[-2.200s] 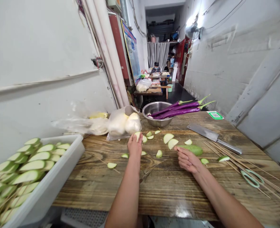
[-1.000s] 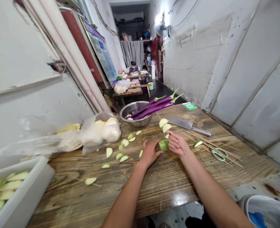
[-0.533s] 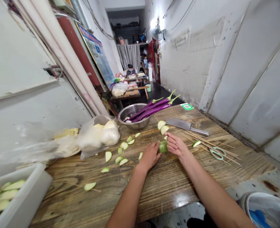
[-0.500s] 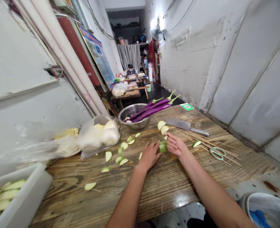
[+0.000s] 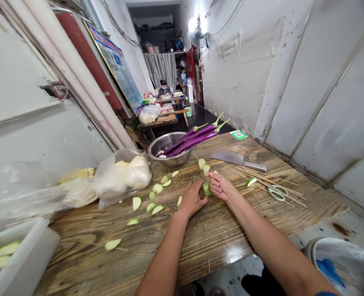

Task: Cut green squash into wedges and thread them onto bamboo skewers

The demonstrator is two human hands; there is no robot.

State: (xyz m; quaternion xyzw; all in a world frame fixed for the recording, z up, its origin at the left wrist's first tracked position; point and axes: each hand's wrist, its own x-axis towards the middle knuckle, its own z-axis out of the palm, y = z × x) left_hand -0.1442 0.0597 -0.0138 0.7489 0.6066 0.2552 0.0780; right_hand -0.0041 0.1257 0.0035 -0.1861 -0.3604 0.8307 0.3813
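My right hand is closed in a pinch on a thin bamboo skewer; its tip shows beyond two pale green-skinned vegetable slices that appear threaded on it. The rest of the skewer is hidden by my fingers. Between my hands is a thicker green vegetable piece. My left hand has its fingertips and thumb curved around the left side of that piece. Several half-round vegetable slices lie scattered to the left.
A cleaver, loose skewers and scissors lie right. Long purple eggplants rest across a steel bowl. A plastic bag and white bin of slices stand left. Another person sits far back.
The camera view has shifted, so the table things appear slightly farther left. My left thumb and fingers look wider apart beside the green piece. My right hand keeps its pinch.
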